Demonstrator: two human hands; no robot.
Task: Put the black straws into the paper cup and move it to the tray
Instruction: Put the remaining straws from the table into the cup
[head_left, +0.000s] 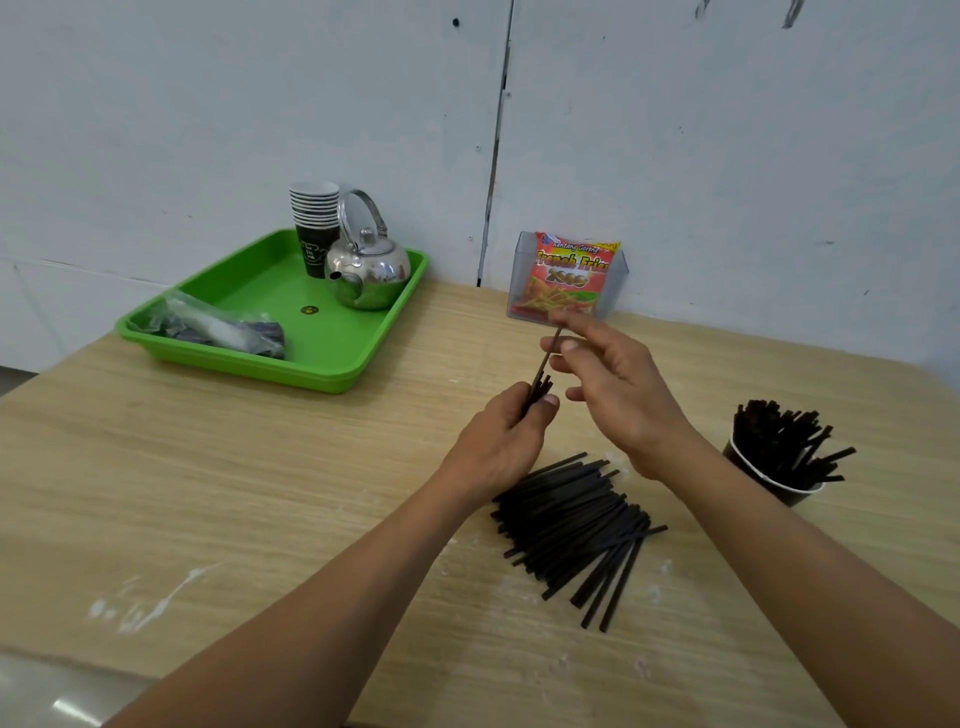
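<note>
Left hand (506, 434) gripping small straw bundle (540, 389), right hand (613, 384) pinching one straw (549, 353) above table (260, 493)

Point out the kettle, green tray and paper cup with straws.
kettle (371, 273), head view, on its round body.
green tray (260, 296), head view, on its bare floor.
paper cup (774, 480), head view, on its rim.

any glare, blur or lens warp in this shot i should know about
Head view: soft, even light with only faint shadows under the loose straws; bright glare spots on the kettle; the right hand, pinching one straw, looks slightly smeared at the fingertips; the wide lens bows the table edges.
</note>
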